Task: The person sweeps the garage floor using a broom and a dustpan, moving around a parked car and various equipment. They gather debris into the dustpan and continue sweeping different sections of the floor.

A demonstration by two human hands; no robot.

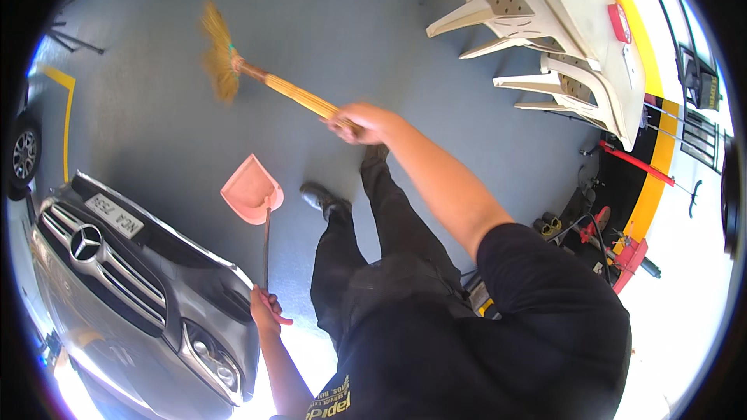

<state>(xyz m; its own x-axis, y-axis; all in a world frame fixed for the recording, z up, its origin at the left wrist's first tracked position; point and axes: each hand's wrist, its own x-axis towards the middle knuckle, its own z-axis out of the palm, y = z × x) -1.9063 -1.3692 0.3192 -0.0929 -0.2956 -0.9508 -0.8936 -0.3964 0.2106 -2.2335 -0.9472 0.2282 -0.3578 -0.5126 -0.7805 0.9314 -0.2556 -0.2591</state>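
Note:
My right hand [358, 124] is closed round the yellow handle of a straw broom [299, 97]. The broom reaches out to the left, and its fanned bristles, slightly smeared by motion, are at the far end over the grey floor. Lower down, my left hand [266, 309] grips the top of a long-handled dustpan [253, 190]. Its pink pan is near the floor ahead of my shoes, with the wide mouth toward the upper left. Broom and dustpan are apart. I cannot make out any sweepings in the pan.
A grey car [132, 288] stands close on my left, its front beside the dustpan handle. Stacked beige plastic chairs [537, 23] are at the upper right. Red workshop equipment [630, 263] lines the right wall. A dark tripod-like stand [71, 37] is at the far left.

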